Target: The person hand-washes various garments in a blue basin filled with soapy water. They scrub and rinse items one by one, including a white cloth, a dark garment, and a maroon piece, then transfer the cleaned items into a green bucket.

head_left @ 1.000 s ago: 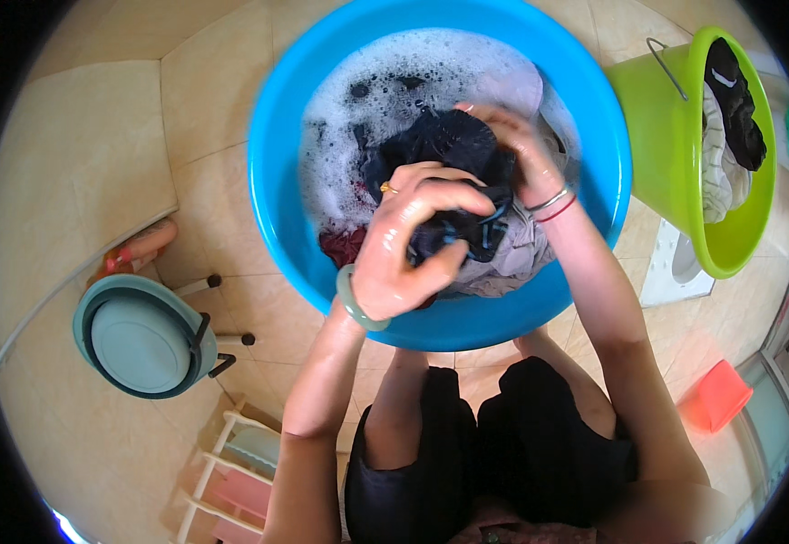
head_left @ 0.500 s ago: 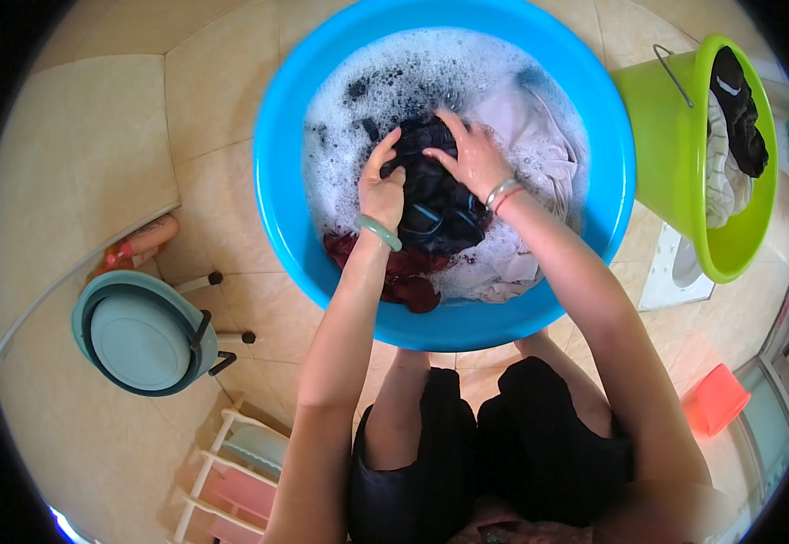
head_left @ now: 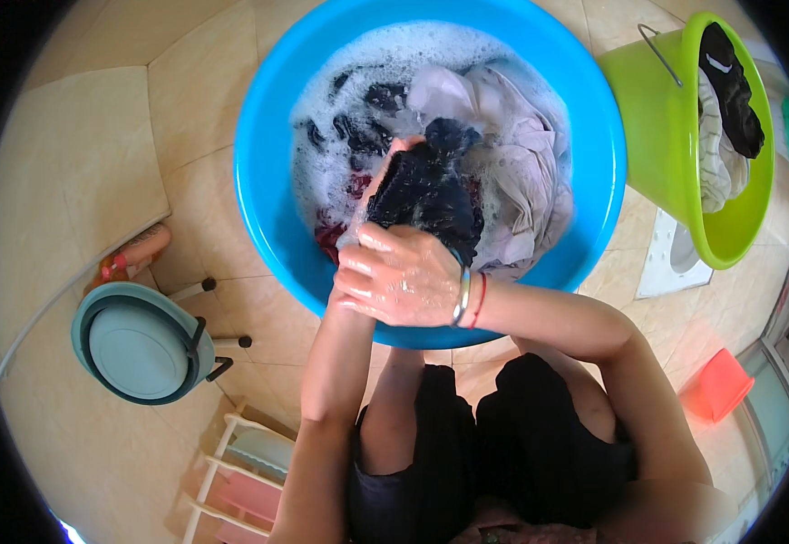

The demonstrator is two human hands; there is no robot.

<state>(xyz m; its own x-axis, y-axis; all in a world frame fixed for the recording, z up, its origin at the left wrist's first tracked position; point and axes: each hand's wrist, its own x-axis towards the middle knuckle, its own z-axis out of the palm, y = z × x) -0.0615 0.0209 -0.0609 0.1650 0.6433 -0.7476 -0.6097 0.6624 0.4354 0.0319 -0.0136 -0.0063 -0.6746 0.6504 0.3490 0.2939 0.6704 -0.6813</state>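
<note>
Tiled floor (head_left: 204, 186), dark cloth (head_left: 426, 195) against fingers (head_left: 403, 144)

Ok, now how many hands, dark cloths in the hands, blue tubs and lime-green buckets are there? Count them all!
Hands: 2, left hand (partly hidden) and right hand
Dark cloth at the hands: 1
Blue tub: 1
Lime-green bucket: 1
Total: 5
</note>
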